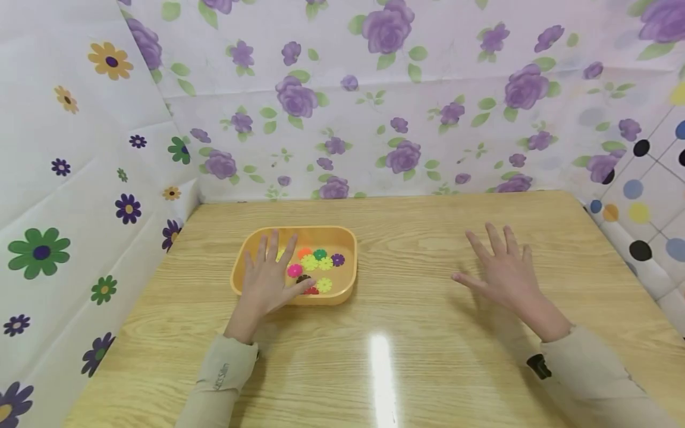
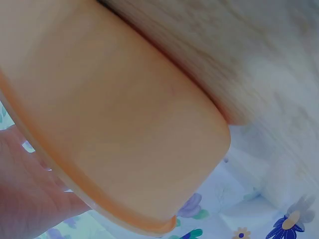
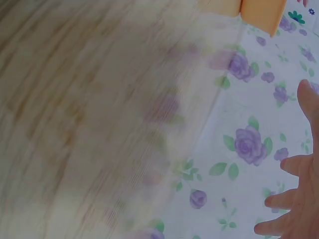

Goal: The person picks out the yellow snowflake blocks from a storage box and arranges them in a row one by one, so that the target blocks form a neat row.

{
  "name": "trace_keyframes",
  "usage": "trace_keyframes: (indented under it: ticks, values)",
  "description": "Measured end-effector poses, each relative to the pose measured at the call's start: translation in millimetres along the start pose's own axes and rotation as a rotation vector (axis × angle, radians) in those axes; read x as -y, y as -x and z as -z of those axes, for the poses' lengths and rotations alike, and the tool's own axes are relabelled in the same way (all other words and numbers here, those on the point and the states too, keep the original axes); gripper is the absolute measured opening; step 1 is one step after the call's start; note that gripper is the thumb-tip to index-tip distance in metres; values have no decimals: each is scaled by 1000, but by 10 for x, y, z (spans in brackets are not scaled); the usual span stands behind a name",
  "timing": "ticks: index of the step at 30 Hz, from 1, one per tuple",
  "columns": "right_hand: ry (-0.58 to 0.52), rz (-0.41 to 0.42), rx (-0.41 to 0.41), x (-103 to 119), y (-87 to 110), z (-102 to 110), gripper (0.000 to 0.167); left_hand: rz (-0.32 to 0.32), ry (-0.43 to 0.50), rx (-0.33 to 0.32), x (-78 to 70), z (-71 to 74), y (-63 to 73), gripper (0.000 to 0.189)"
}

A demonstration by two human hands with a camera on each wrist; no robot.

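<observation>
An orange plastic basket (image 1: 350,279) stands on the left half of the table, with several small flower-shaped discs in yellow, green, purple, pink, red and dark colours inside. Over its left part my left hand (image 1: 264,284) is held with fingers spread, hiding some of the contents. The left wrist view shows the basket's outer wall (image 2: 139,124) close up and that hand (image 2: 35,189) beyond the rim. Off to the right, my right hand (image 1: 508,276) hovers above the table with fingers spread and holds nothing; its fingers also show in the right wrist view (image 3: 299,194).
The wooden table (image 1: 407,255) has a bright reflection near its front. A cloth with purple roses (image 1: 404,157) hangs behind it. Flowered sheeting (image 1: 80,196) stands at the left, dotted sheeting (image 1: 637,208) at the right. A dark band (image 1: 539,366) shows at the right cuff.
</observation>
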State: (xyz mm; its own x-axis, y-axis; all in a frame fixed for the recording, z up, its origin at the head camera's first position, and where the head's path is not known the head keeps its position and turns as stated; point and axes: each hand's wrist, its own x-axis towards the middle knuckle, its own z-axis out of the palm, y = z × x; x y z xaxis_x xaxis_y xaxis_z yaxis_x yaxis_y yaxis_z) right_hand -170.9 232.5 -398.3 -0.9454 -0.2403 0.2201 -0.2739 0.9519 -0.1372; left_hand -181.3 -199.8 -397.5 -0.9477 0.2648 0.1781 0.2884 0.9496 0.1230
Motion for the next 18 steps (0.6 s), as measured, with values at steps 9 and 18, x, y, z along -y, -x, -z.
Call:
trace_keyframes:
  ticks: [9,18]
  values:
    - [-13,22,-4,44,-38,6,89,8,-21,26,5,55,-19,97]
    - [-13,63,-7,142,-97,30,90,0,1,-5,41,79,-10,97]
